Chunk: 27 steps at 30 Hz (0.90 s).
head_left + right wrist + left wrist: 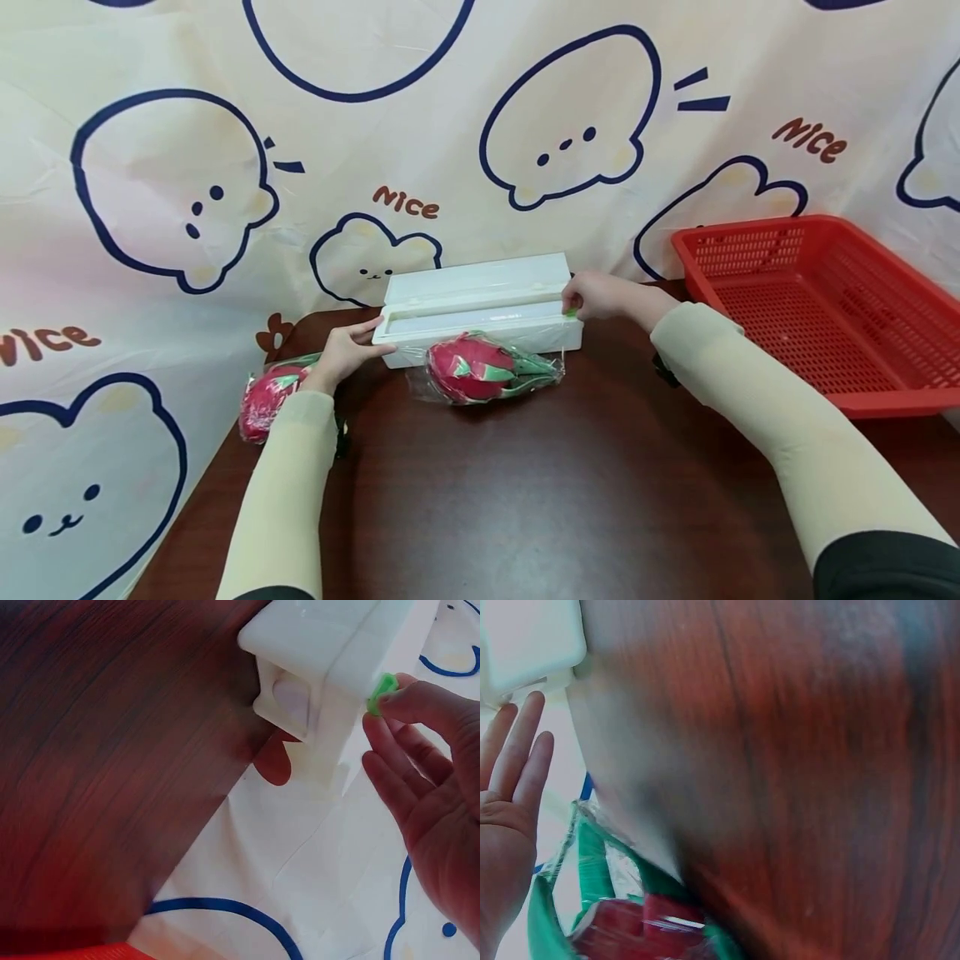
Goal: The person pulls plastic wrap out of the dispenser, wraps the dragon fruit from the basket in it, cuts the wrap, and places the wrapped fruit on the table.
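Note:
A white cling film dispenser [480, 312] stands near the far side of the table with its lid raised against the wall cloth. My right hand [600, 296] pinches a small green slider [383, 694] between thumb and finger at the dispenser's right end. At the other end, my left hand [347, 354] touches the dispenser with its fingers extended; its fingertips [534, 701] meet the end in the left wrist view. Directly before the dispenser lies a red and green dragon fruit [472, 371] with clear film about it. Whether that film joins the roll I cannot tell.
A second dragon fruit [264, 404] in clear film lies beside my left forearm, at the table's left edge. To the right stands a red plastic basket [840, 408]. The patterned cloth [465, 167] hangs close behind the brown table [540, 500].

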### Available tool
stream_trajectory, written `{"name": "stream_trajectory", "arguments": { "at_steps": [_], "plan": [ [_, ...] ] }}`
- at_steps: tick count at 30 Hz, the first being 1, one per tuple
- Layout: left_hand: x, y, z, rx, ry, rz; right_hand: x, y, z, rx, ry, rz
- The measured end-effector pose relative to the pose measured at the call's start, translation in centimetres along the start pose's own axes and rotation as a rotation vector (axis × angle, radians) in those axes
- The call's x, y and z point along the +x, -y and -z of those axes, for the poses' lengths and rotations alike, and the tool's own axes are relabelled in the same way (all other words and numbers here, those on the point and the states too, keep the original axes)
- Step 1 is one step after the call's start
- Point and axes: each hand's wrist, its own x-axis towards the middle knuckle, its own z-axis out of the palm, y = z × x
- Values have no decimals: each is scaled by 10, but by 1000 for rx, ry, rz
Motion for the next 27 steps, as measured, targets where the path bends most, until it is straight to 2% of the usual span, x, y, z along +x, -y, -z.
{"name": "stream_trajectory", "arguments": {
  "at_steps": [6, 11, 14, 17, 20, 22, 27],
  "plan": [
    [2, -11, 1, 98, 56, -27, -8, -3, 2, 85, -3, -110],
    [-1, -13, 9, 116, 102, -45, -10, 4, -3, 166, -112, -190],
    [-6, -13, 11, 128, 68, -91, -10, 8, -9, 202, -178, -204],
    [-15, -14, 6, 136, -21, -155, -13, 10, -16, 223, -222, -188],
    [-24, -15, -2, 133, -106, -204, -16, 8, -21, 238, -240, -183],
    [-28, -16, -7, 167, -141, -236, -18, 6, -25, 246, -241, -186],
    [-33, -18, -15, 236, -137, -318, -17, 0, -37, 241, -259, -201]
  ]
}}
